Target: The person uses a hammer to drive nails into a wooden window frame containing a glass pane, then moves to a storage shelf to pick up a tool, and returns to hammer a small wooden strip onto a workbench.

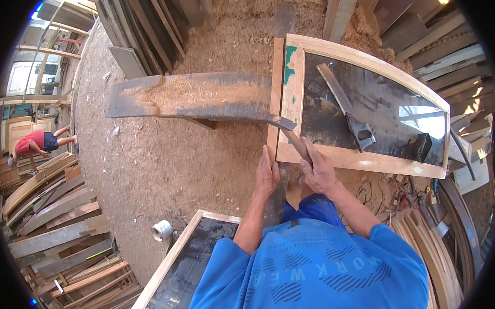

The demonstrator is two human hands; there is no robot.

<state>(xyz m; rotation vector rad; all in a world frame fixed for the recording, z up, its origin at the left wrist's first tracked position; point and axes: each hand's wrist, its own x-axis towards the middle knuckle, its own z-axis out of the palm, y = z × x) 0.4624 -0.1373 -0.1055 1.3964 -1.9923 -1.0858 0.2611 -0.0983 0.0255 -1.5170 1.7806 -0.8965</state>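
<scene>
My right hand point(319, 171) is wrapped round the wooden handle of a hammer point(297, 142). The hammer's dark head lies over a reddish-brown wooden strip point(276, 72) and the edge of a glazed wooden frame point(362, 157). With its fingers closed, my left hand point(266, 178) grips the near end of that strip, which runs along the frame's left side. The frame has a curved far edge, dark glass and a green patch at one corner. A handsaw point(346, 107) lies on the glass. Near the frame's right end sits a small black block point(420, 147).
A sawdust-covered plank bench point(202, 96) stretches left from the frame. Another glazed frame point(177, 260) stands by my left side. Timber is stacked at left point(70, 220) and right point(451, 60). A white can point(162, 230) sits on the ground. A person in red point(34, 143) bends over far left.
</scene>
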